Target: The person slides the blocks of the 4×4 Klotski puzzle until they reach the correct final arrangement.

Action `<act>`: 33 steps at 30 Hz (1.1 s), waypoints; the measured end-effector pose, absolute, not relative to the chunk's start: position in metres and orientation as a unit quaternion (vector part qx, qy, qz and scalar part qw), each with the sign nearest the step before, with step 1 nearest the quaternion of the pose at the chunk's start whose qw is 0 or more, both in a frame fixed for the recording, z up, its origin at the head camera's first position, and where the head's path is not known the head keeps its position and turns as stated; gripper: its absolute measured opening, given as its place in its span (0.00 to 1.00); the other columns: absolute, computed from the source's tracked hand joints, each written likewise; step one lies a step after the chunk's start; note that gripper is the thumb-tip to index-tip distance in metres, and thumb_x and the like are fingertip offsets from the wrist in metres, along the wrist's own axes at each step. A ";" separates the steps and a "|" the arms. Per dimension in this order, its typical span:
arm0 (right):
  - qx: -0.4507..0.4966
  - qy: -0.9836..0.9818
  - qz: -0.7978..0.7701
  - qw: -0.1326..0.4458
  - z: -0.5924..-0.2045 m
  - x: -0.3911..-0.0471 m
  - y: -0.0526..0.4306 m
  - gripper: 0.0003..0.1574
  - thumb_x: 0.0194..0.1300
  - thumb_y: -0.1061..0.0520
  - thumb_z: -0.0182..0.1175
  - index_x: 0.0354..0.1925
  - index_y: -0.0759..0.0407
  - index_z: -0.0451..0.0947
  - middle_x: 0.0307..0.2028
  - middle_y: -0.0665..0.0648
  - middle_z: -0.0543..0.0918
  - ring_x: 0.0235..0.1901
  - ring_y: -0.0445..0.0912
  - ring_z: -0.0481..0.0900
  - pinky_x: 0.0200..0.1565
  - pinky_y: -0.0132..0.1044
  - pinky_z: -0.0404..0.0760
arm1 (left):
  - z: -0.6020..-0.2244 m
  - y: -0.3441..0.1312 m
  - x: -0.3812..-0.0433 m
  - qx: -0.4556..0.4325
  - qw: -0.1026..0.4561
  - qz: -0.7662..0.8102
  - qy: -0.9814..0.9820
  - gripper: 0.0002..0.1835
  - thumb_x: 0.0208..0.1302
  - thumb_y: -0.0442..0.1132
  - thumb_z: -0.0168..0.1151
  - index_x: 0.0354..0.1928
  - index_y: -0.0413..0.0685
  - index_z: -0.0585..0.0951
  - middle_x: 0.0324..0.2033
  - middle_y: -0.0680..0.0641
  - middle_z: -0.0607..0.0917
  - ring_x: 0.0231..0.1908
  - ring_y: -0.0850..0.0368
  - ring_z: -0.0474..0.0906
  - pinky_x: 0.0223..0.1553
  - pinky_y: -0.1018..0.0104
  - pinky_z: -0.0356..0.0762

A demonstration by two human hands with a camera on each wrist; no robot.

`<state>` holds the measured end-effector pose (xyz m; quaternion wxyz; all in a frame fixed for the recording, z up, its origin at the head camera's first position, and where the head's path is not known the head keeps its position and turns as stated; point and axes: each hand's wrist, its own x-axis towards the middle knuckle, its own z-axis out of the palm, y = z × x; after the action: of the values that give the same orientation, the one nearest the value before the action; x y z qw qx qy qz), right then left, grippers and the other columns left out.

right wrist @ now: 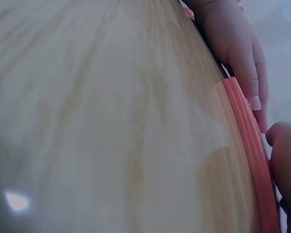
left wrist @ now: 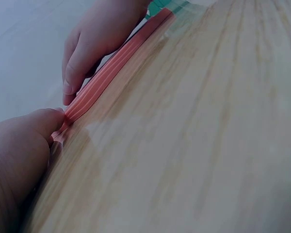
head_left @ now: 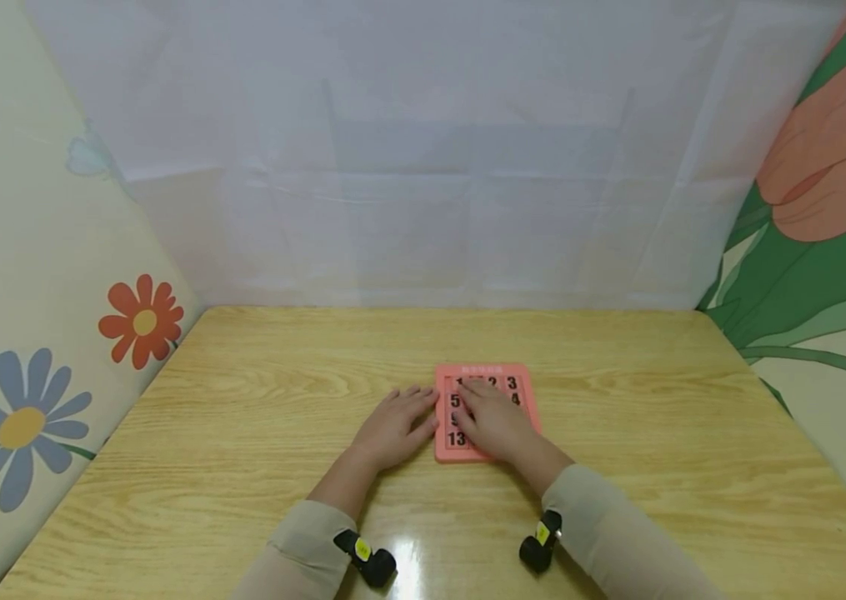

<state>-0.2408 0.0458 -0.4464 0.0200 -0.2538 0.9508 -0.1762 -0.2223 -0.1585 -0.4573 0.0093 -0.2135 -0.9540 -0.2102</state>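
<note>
A pink sliding number puzzle (head_left: 456, 438) lies flat on the wooden table, its black-numbered tiles partly covered. My left hand (head_left: 391, 425) rests at the puzzle's left edge, with fingertips and thumb touching the frame. Over the board lies my right hand (head_left: 496, 421), its fingers extended onto the tiles and hiding the middle and lower right ones. In the left wrist view, the ridged pink side of the puzzle (left wrist: 114, 65) runs along beneath the right hand (left wrist: 99, 36). The right wrist view shows the left thumb against the frame's edge (right wrist: 252, 141).
The wood-grained table (head_left: 242, 375) extends around the puzzle on every side. A white sheet (head_left: 468, 167) hangs behind it. Flower-patterned panels stand at left (head_left: 17, 250) and right (head_left: 828, 283). Both wrists wear small black cameras, the left one (head_left: 373, 567) close over the tabletop.
</note>
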 end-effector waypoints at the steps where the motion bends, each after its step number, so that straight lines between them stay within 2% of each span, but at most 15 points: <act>1: -0.255 0.951 -0.176 0.018 -0.447 -0.241 0.045 0.33 0.76 0.44 0.44 0.71 0.59 0.64 0.73 0.58 0.64 0.74 0.53 0.59 0.75 0.48 0.59 | -0.457 -0.159 -0.222 -0.214 0.008 -0.210 -0.954 0.29 0.74 0.51 0.50 0.70 0.46 0.68 0.70 0.46 0.71 0.73 0.45 0.60 0.77 0.46 0.49; 33: -0.261 0.952 -0.158 0.030 -0.445 -0.241 0.037 0.34 0.77 0.42 0.41 0.72 0.57 0.62 0.73 0.56 0.63 0.73 0.53 0.61 0.74 0.50 0.60 | -0.458 -0.159 -0.222 -0.218 0.013 -0.207 -0.954 0.28 0.74 0.50 0.50 0.70 0.44 0.69 0.69 0.45 0.72 0.72 0.43 0.61 0.76 0.44 0.52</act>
<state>-0.2413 0.0375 -0.4455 0.0301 -0.2614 0.9517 -0.1583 -0.2225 -0.1586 -0.4577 0.0133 -0.2184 -0.9536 -0.2068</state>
